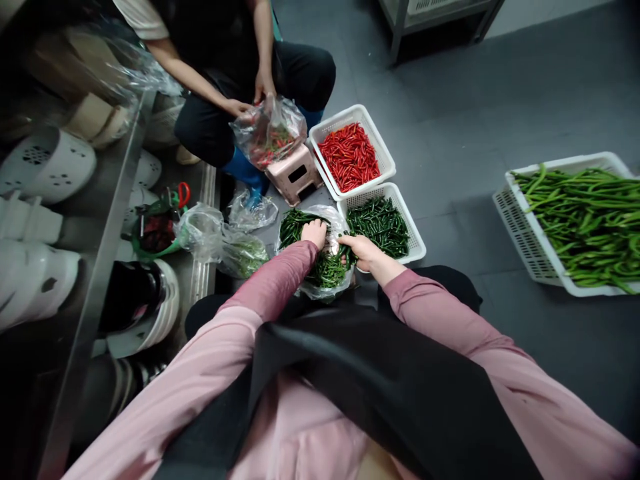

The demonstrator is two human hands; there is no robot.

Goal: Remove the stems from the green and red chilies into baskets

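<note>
A clear plastic bag [336,227] stands open between my knees, with dark green chili peppers [293,225] on its left side and thin green stems [327,270] nearer to me. My left hand [314,233] is in the bag, its fingers curled down at the edge of the chilies; the fingertips are hidden. Over the bag's right side my right hand [361,252] is closed around a few green chilies [345,251], thumb on top. Just beyond it, a white basket [419,252] holds stemless-looking green chilies [380,225].
Another white basket [385,170] holds red chilies [350,157]. Across from me a co-worker's hands [265,83] are at a bag of red chilies [274,137] on a pink stool [295,175]. Long green peppers fill a basket [530,247] at right. Metal shelving [107,200] lines the left.
</note>
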